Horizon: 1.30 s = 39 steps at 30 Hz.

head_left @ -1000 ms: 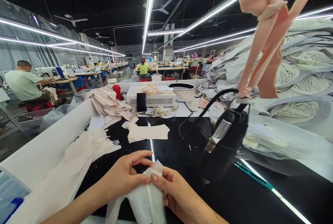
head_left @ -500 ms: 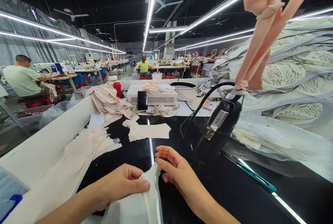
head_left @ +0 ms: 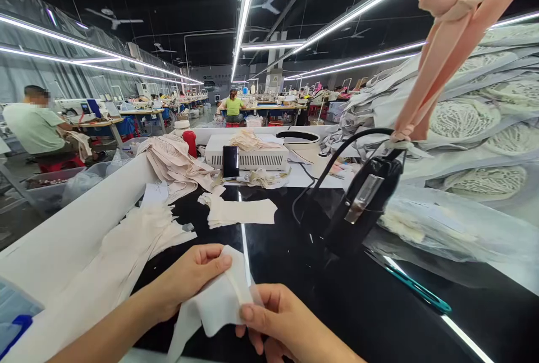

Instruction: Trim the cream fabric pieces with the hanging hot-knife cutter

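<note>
Left hand: my left hand (head_left: 191, 276) pinches the white fabric piece (head_left: 219, 301) at its upper edge.
Right hand: my right hand (head_left: 280, 321) grips its right edge.
Position: near edge of the black worktop (head_left: 370, 307).

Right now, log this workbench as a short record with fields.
Left hand: fingers pinch the white fabric piece at its upper edge
Right hand: grips the same piece from below
Surface: black tabletop
Ahead: stack of cream cut pieces
Right of hands: black iron-like tool, tilted, tied to a pink strap; teal-handled tool lying flat
Far left: seated person in a pale green shirt
</note>
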### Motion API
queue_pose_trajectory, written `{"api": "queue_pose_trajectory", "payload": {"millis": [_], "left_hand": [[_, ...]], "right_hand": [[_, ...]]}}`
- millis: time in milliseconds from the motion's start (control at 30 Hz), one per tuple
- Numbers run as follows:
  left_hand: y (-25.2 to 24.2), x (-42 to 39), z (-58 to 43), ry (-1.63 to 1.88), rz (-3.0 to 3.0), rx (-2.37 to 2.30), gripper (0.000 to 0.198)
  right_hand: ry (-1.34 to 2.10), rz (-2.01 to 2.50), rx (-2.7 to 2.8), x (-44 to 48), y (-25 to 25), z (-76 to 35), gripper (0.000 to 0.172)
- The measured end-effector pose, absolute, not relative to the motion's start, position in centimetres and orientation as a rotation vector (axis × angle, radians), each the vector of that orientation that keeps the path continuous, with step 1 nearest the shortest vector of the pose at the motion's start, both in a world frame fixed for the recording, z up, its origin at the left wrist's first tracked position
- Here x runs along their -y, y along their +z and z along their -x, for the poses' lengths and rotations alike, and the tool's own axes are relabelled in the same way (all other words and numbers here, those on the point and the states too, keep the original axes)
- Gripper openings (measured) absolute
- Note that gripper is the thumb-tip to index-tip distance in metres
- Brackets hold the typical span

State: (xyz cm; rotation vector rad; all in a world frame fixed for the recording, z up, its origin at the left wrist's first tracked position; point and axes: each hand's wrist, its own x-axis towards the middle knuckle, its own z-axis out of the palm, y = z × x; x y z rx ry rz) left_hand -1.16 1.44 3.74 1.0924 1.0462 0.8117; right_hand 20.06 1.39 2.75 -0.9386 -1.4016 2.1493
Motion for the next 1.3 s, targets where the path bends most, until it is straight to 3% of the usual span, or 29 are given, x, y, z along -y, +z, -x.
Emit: {"api": "queue_pose_trajectory", "payload": {"millis": [300, 500, 633, 800, 933, 1067, 1200, 1300], "left_hand": [[3.5, -1.5, 0.9, 0.755, -1.235, -1.046, 0.067], [4.0, -1.1, 0.3, 0.647, -1.313, -0.932, 0.071], [3.6, -0.7, 0.3, 0.606, -1.351, -0.901, 0.083], [3.1, 0.1, 1.9, 0.495, -1.39, -1.019, 0.084], [2.7, -0.4, 4.7, 0.373, -1.456, -1.195, 0.068], [2.9, -1.4, 6.7, 0.308, -1.746, -1.542, 0.045], [3.6, -1.4, 6.1, 0.138, -2.21, -2.031, 0.038], [3.2, -1.0, 4.3, 0.228, -2.65, -1.885, 0.04]], "right_hand": [[2.231, 0.979, 1.481, -2.1, 0.9, -20.6, 0.054], [2.155, 0.692, 1.124, -2.0, 2.0, -20.3, 0.052], [2.027, 0.832, 0.976, -2.7, 1.8, -20.3, 0.047], [1.92, 0.994, 0.861, -3.0, 1.5, -21.7, 0.046], [1.739, 1.14, 1.0, -3.4, 1.9, -22.3, 0.045], [1.637, 1.239, 1.103, -4.6, 1.8, -21.4, 0.034], [1.589, 1.297, 1.142, -5.9, 1.5, -20.3, 0.021], [1.533, 1.31, 1.2, -6.8, 1.5, -20.0, 0.016]]}}
